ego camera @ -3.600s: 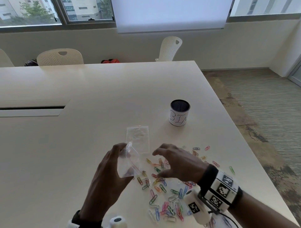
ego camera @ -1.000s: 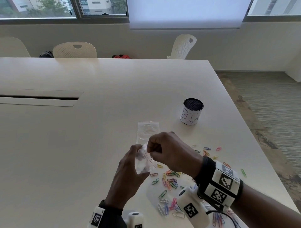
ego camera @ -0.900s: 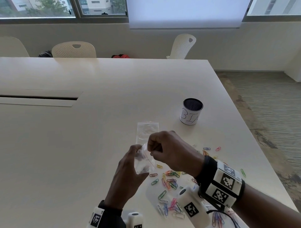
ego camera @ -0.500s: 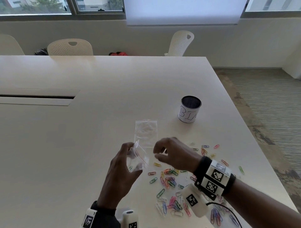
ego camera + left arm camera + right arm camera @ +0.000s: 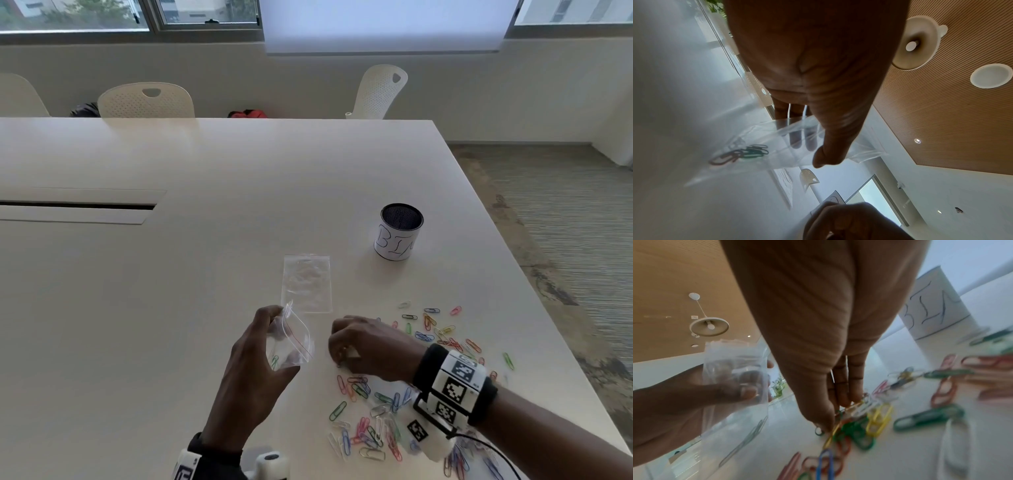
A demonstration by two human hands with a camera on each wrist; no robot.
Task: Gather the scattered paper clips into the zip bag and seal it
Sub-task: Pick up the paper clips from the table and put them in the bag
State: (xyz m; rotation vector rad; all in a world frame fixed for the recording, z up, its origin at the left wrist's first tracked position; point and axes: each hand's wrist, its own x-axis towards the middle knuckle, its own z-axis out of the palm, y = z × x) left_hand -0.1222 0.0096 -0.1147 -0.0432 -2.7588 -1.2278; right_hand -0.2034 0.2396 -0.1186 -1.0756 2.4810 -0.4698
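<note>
On the white table (image 5: 171, 308), wide bare room to the left, paper clips (image 5: 370, 421) scatter near its right edge, where the right hand (image 5: 370, 346) pinches some, while the left hand (image 5: 253, 373) grips the open zip bag (image 5: 291, 346) just beside.

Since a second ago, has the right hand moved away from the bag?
Yes. The right hand has dropped from the mouth of the zip bag toward the paper clips, farther from the flat spare bag lying on the table.
</note>
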